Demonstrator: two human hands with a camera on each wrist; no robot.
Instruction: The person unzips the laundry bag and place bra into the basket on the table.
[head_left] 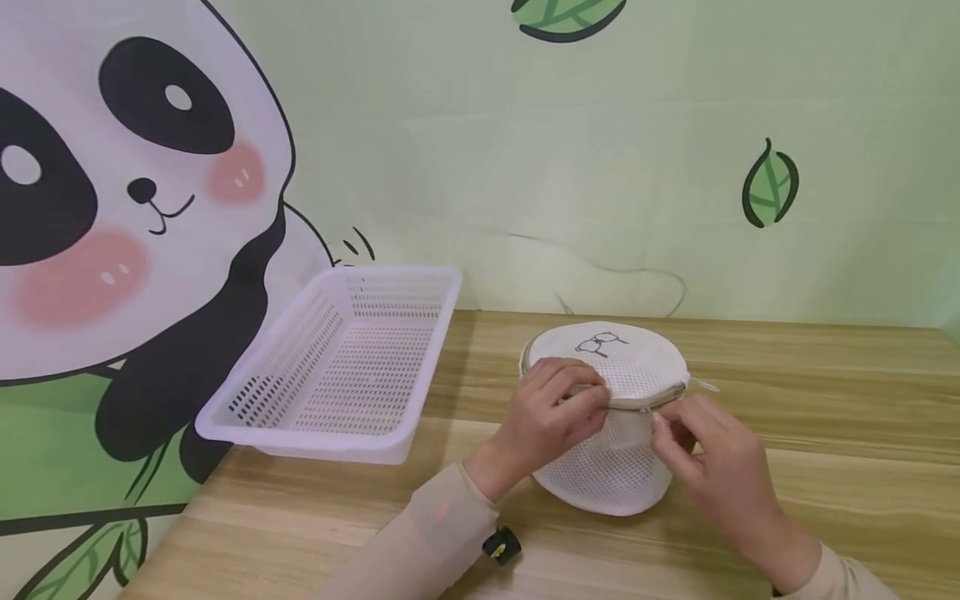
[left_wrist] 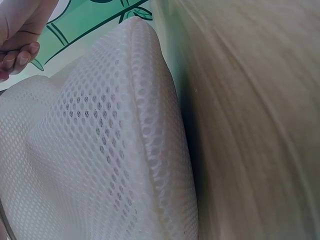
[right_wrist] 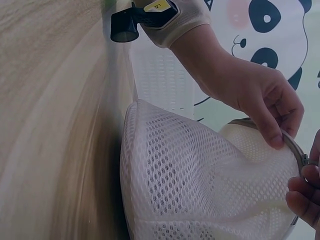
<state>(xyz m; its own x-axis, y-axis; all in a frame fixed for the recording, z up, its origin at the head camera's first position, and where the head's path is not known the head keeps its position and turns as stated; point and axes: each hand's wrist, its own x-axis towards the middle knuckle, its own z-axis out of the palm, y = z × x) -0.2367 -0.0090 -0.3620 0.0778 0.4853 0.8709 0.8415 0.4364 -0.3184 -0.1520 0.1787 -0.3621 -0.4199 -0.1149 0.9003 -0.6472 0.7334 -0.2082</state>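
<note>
A white mesh laundry bag (head_left: 611,479), round and upright, stands on the wooden table. Its lid (head_left: 637,358) carries a small dark line drawing, and a grey-brown zipper (right_wrist: 295,146) runs around the rim. My left hand (head_left: 551,408) pinches the zipper edge at the front left, thumb on the outside in the right wrist view. Close beside it, my right hand (head_left: 720,467) pinches the zipper's slider (right_wrist: 305,160) at the front right. Mesh (left_wrist: 90,140) fills much of the left wrist view, where the left hand's grip is hidden. The bag's contents cannot be made out.
Left of the bag sits a white perforated plastic basket (head_left: 431,367) with nothing visible inside. Behind the table (head_left: 862,400) hangs a pale green backdrop (head_left: 465,150) with a panda and leaves. A dark device (head_left: 502,545) is strapped at the left wrist.
</note>
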